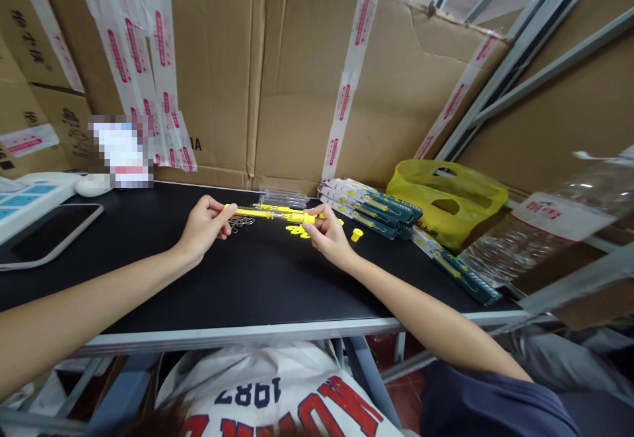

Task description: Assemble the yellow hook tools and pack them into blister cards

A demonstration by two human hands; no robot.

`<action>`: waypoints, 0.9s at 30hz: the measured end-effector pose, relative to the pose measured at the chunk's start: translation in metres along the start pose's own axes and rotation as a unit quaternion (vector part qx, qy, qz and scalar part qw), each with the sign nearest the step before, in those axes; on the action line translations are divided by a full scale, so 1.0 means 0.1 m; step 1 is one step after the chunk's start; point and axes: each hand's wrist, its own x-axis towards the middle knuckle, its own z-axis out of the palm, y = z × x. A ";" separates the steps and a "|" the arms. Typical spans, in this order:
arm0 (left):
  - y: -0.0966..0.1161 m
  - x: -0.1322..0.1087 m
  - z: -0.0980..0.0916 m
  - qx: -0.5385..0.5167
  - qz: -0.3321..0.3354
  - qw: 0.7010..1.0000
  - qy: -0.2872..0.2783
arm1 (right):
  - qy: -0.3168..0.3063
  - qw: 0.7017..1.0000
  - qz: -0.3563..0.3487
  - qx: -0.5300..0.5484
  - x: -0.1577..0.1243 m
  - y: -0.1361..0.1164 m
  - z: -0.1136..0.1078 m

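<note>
Above the black tabletop, a slim clear tube with yellow parts inside (257,213) lies level between my two hands. My left hand (203,227) pinches its left end between thumb and fingers. At the right end, my right hand (331,235) is closed around the yellow end piece, its fingers partly hiding it. Just below the tube sit small yellow plastic pieces (296,230) and some thin metal wire pieces (242,223). Behind it lie several empty-looking clear tubes (282,197). A yellow cap (356,234) stands to the right of my right hand.
Several flat printed boxes (376,207) are stacked at the back right, with another box (460,272) near the right edge. Beyond them are a yellow plastic bag (436,202) and a large clear bottle (525,226). A phone (49,235) lies left. Cardboard (297,80) walls the back.
</note>
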 end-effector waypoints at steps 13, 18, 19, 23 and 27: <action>0.02 -0.01 0.01 0.003 0.008 1.000 0.002 | 0.058 0.992 -0.070 -0.089 0.03 -0.01 -0.04; 0.01 -0.01 0.01 -0.001 0.007 1.000 0.001 | 0.035 0.997 -0.039 -0.053 0.00 0.02 -0.01; 0.01 -0.01 0.01 -0.001 0.007 1.000 0.001 | 0.030 0.998 -0.040 -0.048 -0.01 0.02 0.00; 0.01 0.01 0.02 -0.001 0.002 1.000 0.003 | 0.010 0.999 -0.041 -0.032 -0.02 0.02 0.00; 0.01 0.01 0.01 -0.002 -0.004 1.000 0.004 | 0.001 0.999 -0.029 -0.021 -0.02 0.02 0.01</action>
